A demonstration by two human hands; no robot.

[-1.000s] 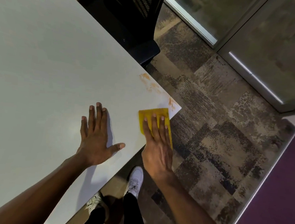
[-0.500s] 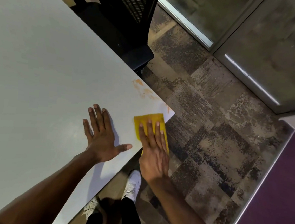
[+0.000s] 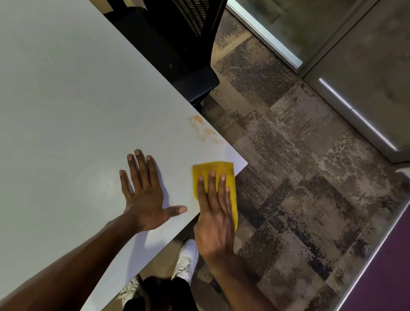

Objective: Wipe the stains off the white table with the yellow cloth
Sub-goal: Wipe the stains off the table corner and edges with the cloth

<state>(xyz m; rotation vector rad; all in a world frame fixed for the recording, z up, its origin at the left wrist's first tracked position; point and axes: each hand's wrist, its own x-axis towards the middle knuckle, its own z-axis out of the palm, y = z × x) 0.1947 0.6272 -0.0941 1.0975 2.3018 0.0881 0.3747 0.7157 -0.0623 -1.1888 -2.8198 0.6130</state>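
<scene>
The white table (image 3: 62, 98) fills the left of the view, its near right corner pointing at the carpet. Orange stains (image 3: 202, 128) smear the surface along the right edge, just beyond the corner area. A folded yellow cloth (image 3: 213, 172) lies flat at that corner, its right part hanging past the table edge. My right hand (image 3: 215, 213) presses flat on the cloth with fingers straight, a short way below the stains. My left hand (image 3: 144, 194) rests palm down on the bare table beside it, fingers spread.
A black mesh office chair (image 3: 182, 29) stands pushed against the table's right edge, beyond the stains. Patterned carpet (image 3: 295, 188) covers the floor to the right. Glass partitions with metal frames (image 3: 347, 105) run along the upper right. My white shoes (image 3: 186, 260) show below the table edge.
The orange streak near the table corner, visible a second ago, is no longer seen; the cloth now covers that spot. The left hand stays planted; the camera shifted slightly.
</scene>
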